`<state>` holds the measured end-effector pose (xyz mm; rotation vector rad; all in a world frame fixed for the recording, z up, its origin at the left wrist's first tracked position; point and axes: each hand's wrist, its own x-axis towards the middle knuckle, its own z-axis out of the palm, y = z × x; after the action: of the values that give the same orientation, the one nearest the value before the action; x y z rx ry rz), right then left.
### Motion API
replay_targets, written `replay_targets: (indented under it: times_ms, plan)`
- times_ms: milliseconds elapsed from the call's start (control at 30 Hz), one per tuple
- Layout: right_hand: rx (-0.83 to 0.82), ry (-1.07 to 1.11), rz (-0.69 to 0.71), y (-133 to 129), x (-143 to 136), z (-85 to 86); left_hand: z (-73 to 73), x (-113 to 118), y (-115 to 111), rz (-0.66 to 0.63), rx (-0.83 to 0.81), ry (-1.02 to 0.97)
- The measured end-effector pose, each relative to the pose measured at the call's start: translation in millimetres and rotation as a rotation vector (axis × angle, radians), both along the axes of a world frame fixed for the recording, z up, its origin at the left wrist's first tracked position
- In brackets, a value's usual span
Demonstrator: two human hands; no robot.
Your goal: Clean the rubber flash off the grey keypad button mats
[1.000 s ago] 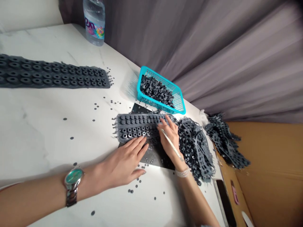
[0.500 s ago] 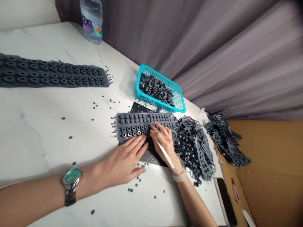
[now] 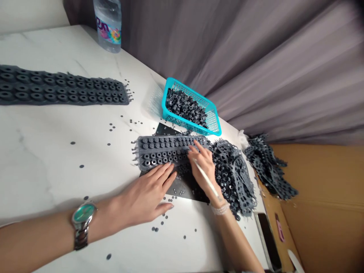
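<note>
A grey rubber sheet (image 3: 159, 149) with rows of round, ringed knobs lies over a black mat (image 3: 187, 186). My left hand (image 3: 148, 191) rests flat with its fingers stretched out, the fingertips on the sheet's near edge. My right hand (image 3: 203, 167) is over the sheet's right part, its fingers bent round a thin white stick-like tool (image 3: 207, 178); the tool's tip is hidden by the fingers. Right beside that hand is a heap of small black rubber parts and perforated sheet scraps (image 3: 241, 174).
Behind the sheet stands a turquoise basket (image 3: 192, 123) of small black parts. A longer knobbed sheet (image 3: 65, 89) lies at left, a water bottle (image 3: 109, 28) behind it. More scraps (image 3: 267, 165) and a phone (image 3: 269, 240) are at right. Small black discs dot the table (image 3: 51, 151).
My right hand has moved to the right and slightly back along the sheet, with the white tool still in it. My left hand stays at the near edge. The whole view has shifted slightly.
</note>
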<state>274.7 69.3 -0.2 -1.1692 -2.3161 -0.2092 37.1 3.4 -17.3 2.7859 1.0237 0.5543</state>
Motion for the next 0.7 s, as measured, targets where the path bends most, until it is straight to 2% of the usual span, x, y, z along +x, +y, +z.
replay_targets:
  times_ms: [67, 167, 400, 600, 700]
  plan:
    - [-0.018, -0.023, 0.084, -10.3, -7.7, -1.4, -0.2, -0.2, 0.4, 0.005, 0.010, 0.000]
    - [-0.014, -0.031, 0.101, -18.1, -16.1, -6.1, -0.3, 0.1, 0.8, 0.005, 0.019, -0.004]
    - [-0.018, -0.037, 0.119, -15.9, -14.5, -10.1, -1.4, 0.8, -0.6, 0.009, 0.029, -0.011]
    - [-0.070, -0.167, 0.142, -17.0, -13.8, -3.6, -1.3, 0.8, -0.4, 0.009, 0.025, -0.002]
    - [-0.100, -0.222, 0.160, -8.3, -11.2, -0.4, -0.8, 1.0, 0.0, 0.009, 0.025, -0.002]
